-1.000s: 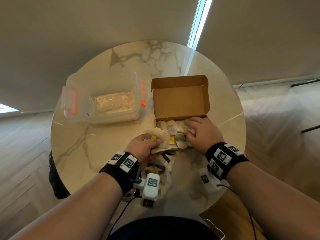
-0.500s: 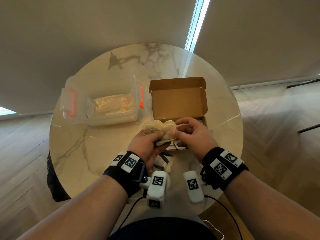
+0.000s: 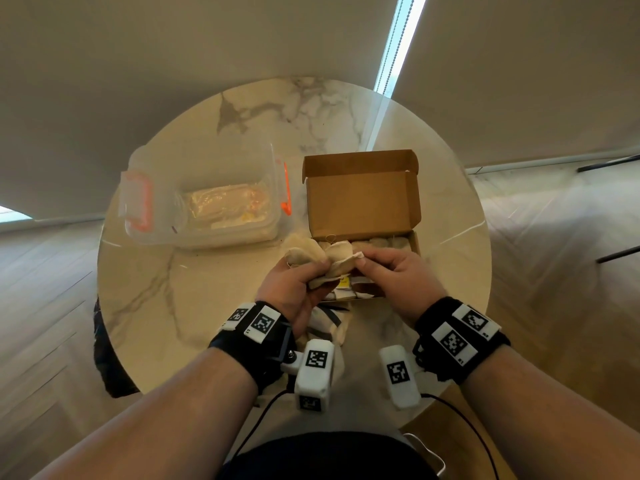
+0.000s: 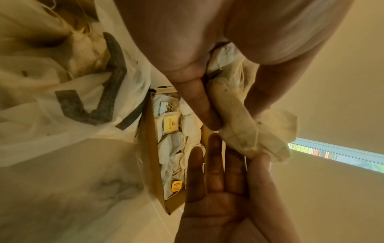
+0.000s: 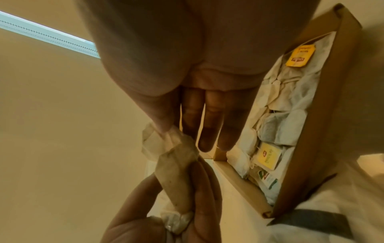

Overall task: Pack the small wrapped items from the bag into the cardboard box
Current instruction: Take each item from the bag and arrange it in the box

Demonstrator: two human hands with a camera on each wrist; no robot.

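My left hand [image 3: 304, 278] grips a bunch of pale tea bags [image 3: 311, 258] above the near end of the open cardboard box [image 3: 360, 202]. My right hand [image 3: 374, 268] pinches the corner of one tea bag [image 5: 172, 148] in that bunch between thumb and forefinger, its other fingers straight. The box [image 5: 332, 98] holds several tea bags [image 5: 286, 106], some with yellow tags. The white plastic bag [image 3: 329, 323] with dark print lies on the table under my left wrist, and it shows crumpled [image 4: 62, 82] in the left wrist view.
A clear plastic container [image 3: 207, 202] with orange latches stands left of the box on the round marble table [image 3: 156, 289]. The box lid [image 3: 360, 161] stands upright at the far side. The table's edge runs close to my body.
Both hands have risen from the box. The left hand lifted the bunch of tea bags. The right hand left the box contents and now pinches one bag of the bunch.
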